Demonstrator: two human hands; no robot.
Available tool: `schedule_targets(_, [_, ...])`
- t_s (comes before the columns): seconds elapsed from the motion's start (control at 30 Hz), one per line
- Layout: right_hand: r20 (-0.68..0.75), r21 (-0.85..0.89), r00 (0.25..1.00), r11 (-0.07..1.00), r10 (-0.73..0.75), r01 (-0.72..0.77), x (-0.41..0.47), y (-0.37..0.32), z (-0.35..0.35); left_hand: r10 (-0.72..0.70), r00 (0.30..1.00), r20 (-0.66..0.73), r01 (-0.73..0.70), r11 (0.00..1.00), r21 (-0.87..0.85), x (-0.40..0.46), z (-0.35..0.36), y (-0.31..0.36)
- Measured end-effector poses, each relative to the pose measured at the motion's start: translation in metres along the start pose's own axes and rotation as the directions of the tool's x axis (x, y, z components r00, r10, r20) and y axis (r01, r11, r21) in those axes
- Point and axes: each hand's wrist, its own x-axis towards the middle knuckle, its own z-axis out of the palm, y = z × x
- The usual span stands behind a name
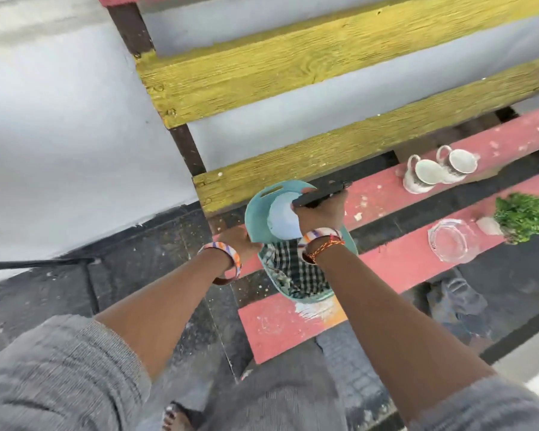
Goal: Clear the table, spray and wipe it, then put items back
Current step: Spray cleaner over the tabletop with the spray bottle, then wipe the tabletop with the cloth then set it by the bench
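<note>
While gripping the rim of the teal basket at its left edge, left hand, fingers curled over the plastic. Right hand over the basket's far side, fingers closed round a flat black thing, perhaps a phone, held level above the rim. Basket on the pink slats of the table, near its left end. Inside: a pale blue-white object and a checked cloth, bunched at the near side. Further right along the slats: two white mugs, touching, on the far slat; a clear glass dish and a green plant just beside each other on the nearer slat. Striped bangles on both wrists. Yellow planks behind the table.
</note>
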Motion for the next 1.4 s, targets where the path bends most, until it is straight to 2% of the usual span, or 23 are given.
schedule_targets(0.07, [0.015,-0.035,0.998,0.998,-0.056,0.056,0.003,-0.006,0.003,-0.02,0.999,-0.047,0.019,1.0,-0.022,0.003,0.003,0.004])
schedule_targets(0.17, [0.038,0.021,0.993,0.994,-0.11,0.109,-0.006,-0.019,0.003,-0.054,0.997,-0.058,0.052,0.998,-0.046,0.006,0.004,0.003])
schedule_targets(0.27, [0.113,-0.062,0.985,0.988,-0.134,0.141,-0.009,-0.019,-0.001,-0.075,0.993,-0.086,0.07,0.996,-0.061,0.008,0.006,0.002])
schedule_targets(0.33, [0.149,-0.105,0.984,0.988,-0.095,0.111,-0.018,-0.013,-0.004,-0.081,0.994,-0.079,0.075,0.994,-0.084,0.008,0.008,0.002])
schedule_targets(0.43, [0.154,-0.28,0.985,0.96,0.073,-0.027,-0.041,0.01,-0.013,-0.105,0.994,-0.016,0.102,0.988,-0.116,0.006,0.009,0.001])
schedule_targets(0.5, [0.264,-0.514,0.941,0.856,0.213,-0.049,-0.053,0.032,-0.017,-0.114,0.993,0.031,0.117,0.984,-0.135,0.005,0.007,-0.001])
schedule_targets(0.57, [0.379,-0.754,0.845,0.655,0.378,0.046,-0.057,0.042,-0.02,-0.113,0.993,0.045,0.12,0.978,-0.172,0.002,0.005,-0.006])
schedule_targets(0.6, [0.401,-0.807,0.813,0.584,0.422,0.094,-0.054,0.048,-0.019,-0.113,0.993,0.042,0.119,0.975,-0.185,0.001,0.004,-0.01])
schedule_targets(0.63, [0.408,-0.84,0.805,0.523,0.43,0.146,-0.051,0.05,-0.019,-0.112,0.993,0.031,0.116,0.974,-0.195,-0.001,0.003,-0.014])
schedule_targets(0.7, [0.392,-0.863,0.838,0.466,0.379,0.193,-0.046,0.053,-0.017,-0.104,0.995,0.006,0.103,0.975,-0.198,-0.005,0.002,-0.025])
schedule_targets(0.87, [0.331,-0.735,0.914,0.671,0.235,0.093,-0.046,0.034,-0.028,-0.087,0.996,0.021,0.09,0.975,-0.205,-0.025,0.0,-0.051])
schedule_targets(0.97, [0.296,-0.407,0.951,0.912,0.085,0.045,-0.062,0.01,-0.034,-0.072,0.997,0.041,0.08,0.97,-0.229,-0.044,-0.003,-0.058])
schedule_targets(1.0, [0.267,-0.295,0.963,0.955,0.037,0.045,-0.07,0.001,-0.034,-0.05,0.998,0.042,0.059,0.967,-0.248,-0.052,-0.005,-0.06])
schedule_targets(1.1, [0.204,-0.073,0.976,0.993,-0.079,0.095,-0.107,-0.031,-0.029,0.034,0.999,0.027,-0.024,0.95,-0.311,-0.079,-0.013,-0.064])
schedule_targets(1.2, [0.159,0.109,0.971,0.981,-0.178,0.162,-0.145,-0.061,-0.012,0.156,0.988,0.014,-0.135,0.893,-0.429,-0.114,-0.024,-0.071])
schedule_targets(1.3, [0.245,0.202,0.94,0.96,-0.239,0.191,-0.191,-0.079,0.016,0.294,0.952,-0.087,-0.291,0.775,-0.562,-0.158,-0.037,-0.09])
schedule_targets(1.4, [0.438,0.355,0.861,0.93,-0.26,0.1,-0.241,-0.083,0.05,0.357,0.918,-0.175,-0.384,0.684,-0.62,-0.213,-0.049,-0.123])
